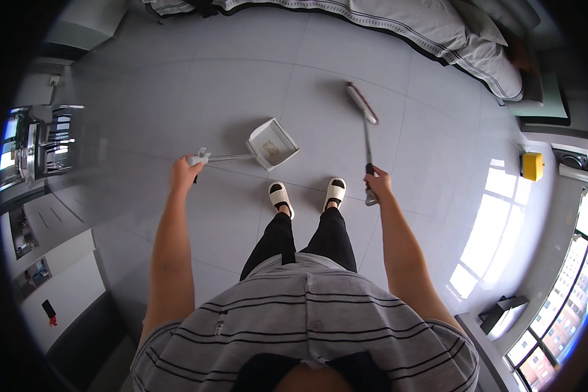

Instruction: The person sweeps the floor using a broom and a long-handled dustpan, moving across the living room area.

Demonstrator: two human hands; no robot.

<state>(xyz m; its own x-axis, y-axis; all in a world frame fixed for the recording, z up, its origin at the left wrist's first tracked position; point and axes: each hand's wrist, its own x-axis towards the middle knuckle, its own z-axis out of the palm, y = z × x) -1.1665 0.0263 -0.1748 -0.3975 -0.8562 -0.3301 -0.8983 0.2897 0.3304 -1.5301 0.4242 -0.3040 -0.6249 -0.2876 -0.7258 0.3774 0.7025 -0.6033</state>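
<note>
My left hand [185,174] is closed round the top of a long-handled white dustpan [286,134]. The pan lies ahead of my feet with its handle running left, and a little brownish debris [270,149] shows inside it. On the right, my right hand [379,183] grips the dark upper end of a broom [367,134]. The broom's head [362,102], pale with a reddish edge, is out ahead to the right of the pan, apart from it. Whether its bristles touch the floor I cannot tell.
Grey tiles [228,85] cover the floor round my light slippers [334,193]. A bed with striped grey bedding [411,19] stands along the far side. To the right are a yellow box-like thing [532,166] and windows [562,294]. A white cabinet [65,281] stands at left.
</note>
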